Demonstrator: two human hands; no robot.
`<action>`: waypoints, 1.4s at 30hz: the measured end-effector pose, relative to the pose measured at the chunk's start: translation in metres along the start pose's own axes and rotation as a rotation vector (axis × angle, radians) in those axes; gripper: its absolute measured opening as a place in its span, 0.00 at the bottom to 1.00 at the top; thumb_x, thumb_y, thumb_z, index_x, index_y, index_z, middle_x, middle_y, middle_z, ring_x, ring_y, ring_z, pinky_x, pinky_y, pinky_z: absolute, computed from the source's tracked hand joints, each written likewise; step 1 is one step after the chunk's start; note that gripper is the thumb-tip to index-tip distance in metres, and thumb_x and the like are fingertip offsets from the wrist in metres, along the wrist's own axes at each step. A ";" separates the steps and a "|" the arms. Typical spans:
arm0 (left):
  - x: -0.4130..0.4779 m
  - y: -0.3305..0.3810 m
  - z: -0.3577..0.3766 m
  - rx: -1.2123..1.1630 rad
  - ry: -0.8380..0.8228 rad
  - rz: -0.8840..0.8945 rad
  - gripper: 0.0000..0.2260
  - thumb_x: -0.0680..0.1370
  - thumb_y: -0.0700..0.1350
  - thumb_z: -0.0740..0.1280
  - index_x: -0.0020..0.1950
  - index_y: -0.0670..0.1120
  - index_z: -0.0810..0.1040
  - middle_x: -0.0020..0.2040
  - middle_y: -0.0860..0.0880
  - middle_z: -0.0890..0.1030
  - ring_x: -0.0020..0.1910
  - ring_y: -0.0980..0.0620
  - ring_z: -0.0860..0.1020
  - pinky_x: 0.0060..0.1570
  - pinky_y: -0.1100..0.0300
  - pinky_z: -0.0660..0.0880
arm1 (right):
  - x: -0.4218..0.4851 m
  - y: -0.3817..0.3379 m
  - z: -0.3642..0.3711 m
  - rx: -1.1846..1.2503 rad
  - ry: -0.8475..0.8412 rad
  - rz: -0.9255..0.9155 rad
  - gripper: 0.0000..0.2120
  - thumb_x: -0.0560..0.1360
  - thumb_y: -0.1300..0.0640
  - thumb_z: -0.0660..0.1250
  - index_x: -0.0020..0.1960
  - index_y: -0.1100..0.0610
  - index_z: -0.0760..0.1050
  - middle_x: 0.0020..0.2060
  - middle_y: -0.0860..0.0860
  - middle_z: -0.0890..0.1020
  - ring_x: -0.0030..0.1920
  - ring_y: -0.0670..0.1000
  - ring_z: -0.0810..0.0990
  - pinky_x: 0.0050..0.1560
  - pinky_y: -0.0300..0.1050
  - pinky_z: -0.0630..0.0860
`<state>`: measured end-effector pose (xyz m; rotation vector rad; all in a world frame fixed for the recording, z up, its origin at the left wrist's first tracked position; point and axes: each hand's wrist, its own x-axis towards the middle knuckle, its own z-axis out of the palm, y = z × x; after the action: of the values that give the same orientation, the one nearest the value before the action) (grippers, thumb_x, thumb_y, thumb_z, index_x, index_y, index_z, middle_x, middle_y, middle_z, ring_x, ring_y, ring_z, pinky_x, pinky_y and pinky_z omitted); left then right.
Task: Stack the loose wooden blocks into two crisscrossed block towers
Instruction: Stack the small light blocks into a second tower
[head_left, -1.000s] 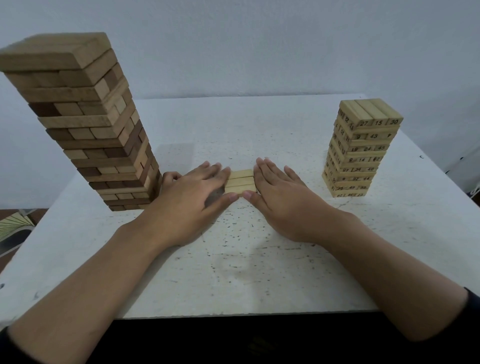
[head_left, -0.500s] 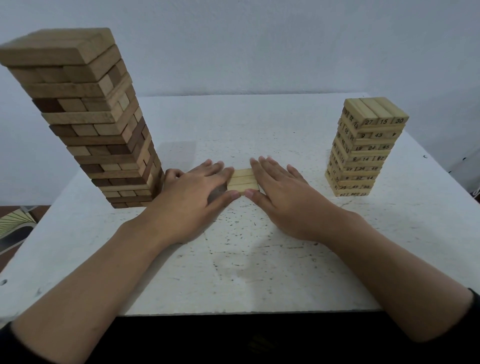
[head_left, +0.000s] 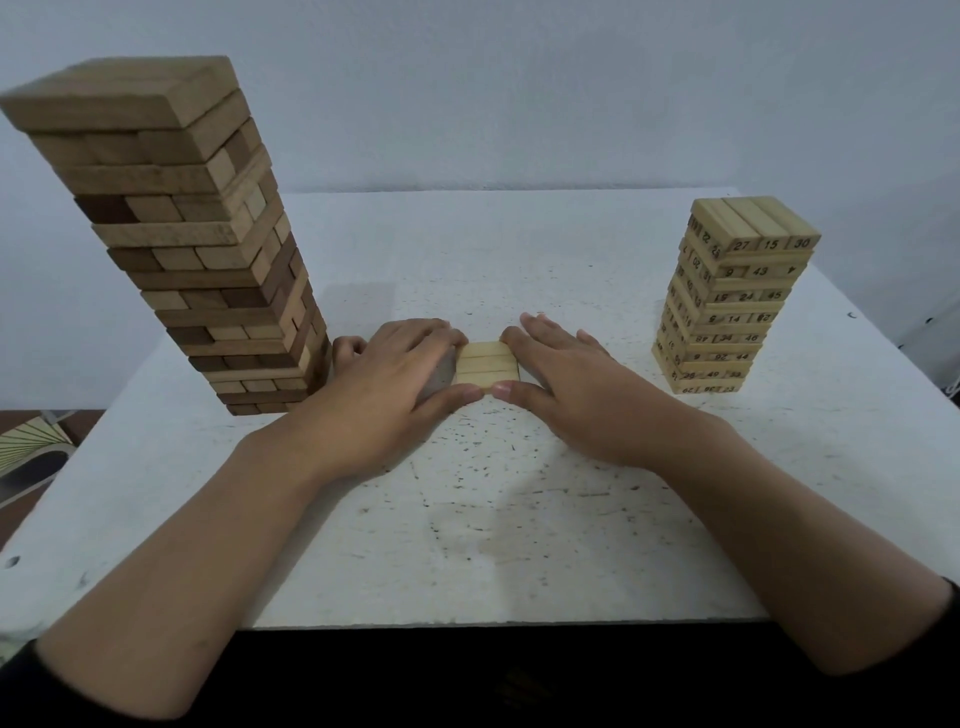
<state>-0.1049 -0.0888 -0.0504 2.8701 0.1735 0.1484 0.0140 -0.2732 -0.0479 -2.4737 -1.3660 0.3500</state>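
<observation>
**Three pale blocks (head_left: 487, 365) side by side on the surface (head_left: 493, 519), between two flat hands.**
At the row's 9 o'clock the left hand (head_left: 384, 384), at 3 o'clock the right hand (head_left: 566, 384): fingers straight, touching its ends, thumbs at its near edge. At 10 o'clock stands the brown tower (head_left: 171, 234), at 2 o'clock the numbered tower (head_left: 737, 296).

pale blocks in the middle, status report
Hands flat: left hand and right hand press either side of the pale blocks on the table. Close beside the left hand, brown tower; numbered tower apart at right.
</observation>
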 end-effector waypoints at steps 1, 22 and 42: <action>0.000 0.000 0.000 0.001 -0.003 -0.001 0.33 0.74 0.73 0.44 0.73 0.57 0.65 0.73 0.60 0.66 0.73 0.59 0.60 0.62 0.52 0.56 | 0.000 0.000 -0.001 0.004 -0.005 0.000 0.29 0.83 0.39 0.51 0.80 0.52 0.56 0.82 0.55 0.51 0.82 0.49 0.44 0.81 0.53 0.45; -0.004 -0.001 -0.005 0.028 -0.010 0.047 0.32 0.74 0.73 0.46 0.69 0.57 0.67 0.70 0.61 0.67 0.71 0.62 0.60 0.66 0.50 0.56 | -0.006 -0.006 -0.023 -0.127 -0.110 -0.035 0.25 0.84 0.42 0.55 0.77 0.51 0.58 0.81 0.56 0.53 0.81 0.53 0.49 0.77 0.49 0.53; 0.009 0.043 -0.083 -0.525 0.404 0.173 0.19 0.75 0.67 0.61 0.61 0.60 0.72 0.57 0.60 0.76 0.59 0.55 0.74 0.50 0.66 0.71 | -0.042 -0.038 -0.113 0.249 0.422 -0.193 0.12 0.80 0.46 0.63 0.62 0.46 0.73 0.45 0.43 0.78 0.50 0.39 0.74 0.44 0.33 0.68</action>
<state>-0.1013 -0.1081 0.0410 2.2987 -0.0374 0.6970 0.0013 -0.3053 0.0739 -2.0438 -1.2763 -0.0448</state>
